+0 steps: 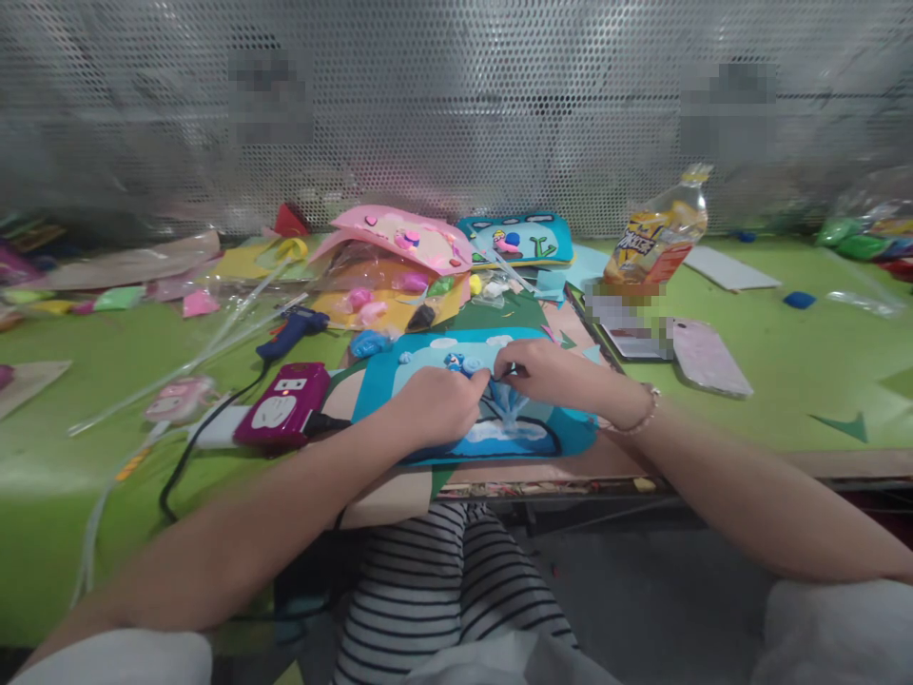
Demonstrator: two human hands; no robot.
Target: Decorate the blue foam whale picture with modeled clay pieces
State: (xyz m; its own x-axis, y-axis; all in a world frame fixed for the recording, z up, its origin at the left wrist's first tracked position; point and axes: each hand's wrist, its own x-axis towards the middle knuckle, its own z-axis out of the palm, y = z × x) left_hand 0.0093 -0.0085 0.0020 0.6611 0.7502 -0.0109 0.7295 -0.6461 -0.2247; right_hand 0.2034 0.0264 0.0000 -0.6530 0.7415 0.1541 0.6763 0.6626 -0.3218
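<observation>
A blue felt picture with white clouds and small blue shapes lies at the table's near edge. Both hands rest on it. My left hand is curled closed, pressing at a small blue felt piece. My right hand is pinched beside it, and a pale blue ribbon-like strip hangs below its fingers. Just what each hand grips is partly hidden. A bracelet circles my right wrist.
A blue glue gun and a magenta power strip with a black cord lie left. Glue sticks, felt scraps, a pink felt picture, another blue one, a drink bottle and a phone sit around. A perforated metal wall stands behind.
</observation>
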